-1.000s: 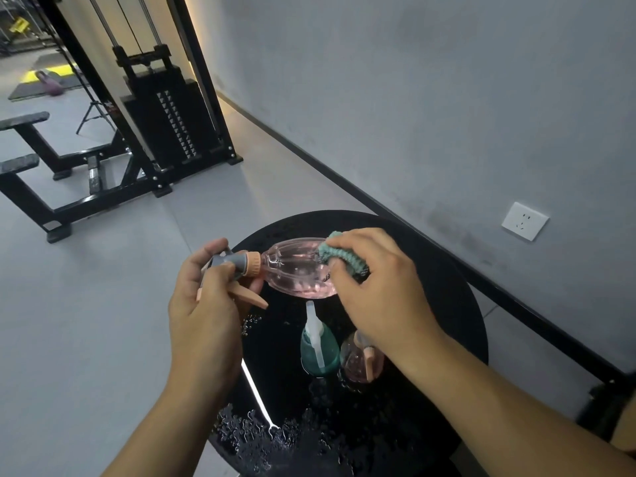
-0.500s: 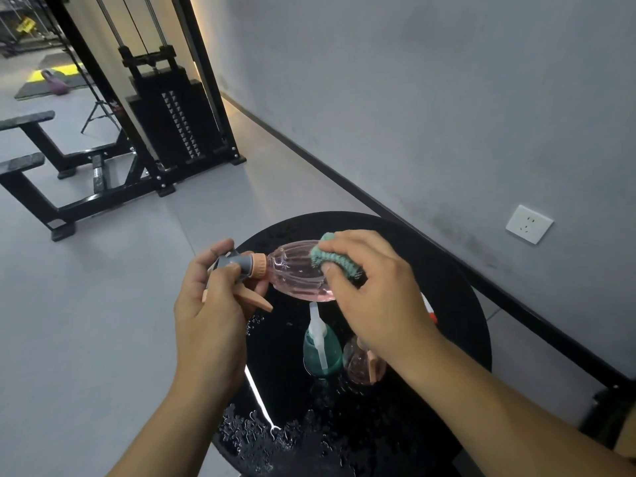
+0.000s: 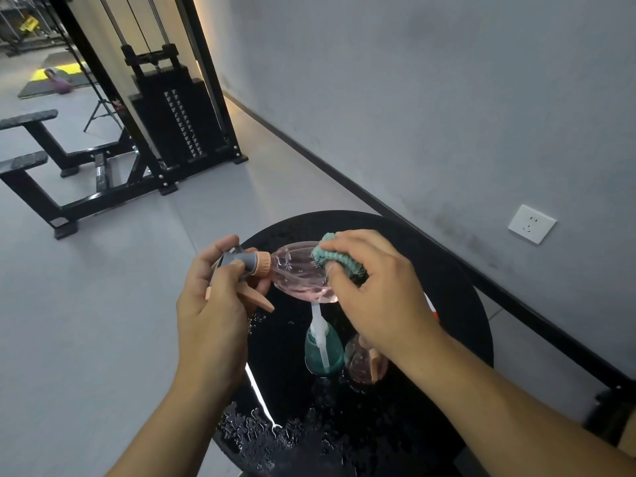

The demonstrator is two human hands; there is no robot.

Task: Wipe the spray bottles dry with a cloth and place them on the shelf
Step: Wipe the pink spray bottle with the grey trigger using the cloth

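Note:
A clear pink spray bottle (image 3: 296,274) lies sideways in the air above the round black table (image 3: 457,304). My left hand (image 3: 213,304) grips its grey and orange spray head. My right hand (image 3: 375,287) pinches a teal cloth (image 3: 339,258) and presses it against the bottle's body. Below, a teal spray bottle (image 3: 323,349) with a white head and a second pink spray bottle (image 3: 364,364) stand on the table, the pink one partly hidden by my right wrist.
Water drops (image 3: 261,432) cover the table's near edge. A black weight-stack machine (image 3: 172,111) and bench frame (image 3: 41,160) stand on the grey floor at the left. A grey wall with a white socket (image 3: 531,223) runs along the right. No shelf is in view.
My right hand has slid the cloth a little along the bottle toward its neck. The left hand keeps its grip on the spray head.

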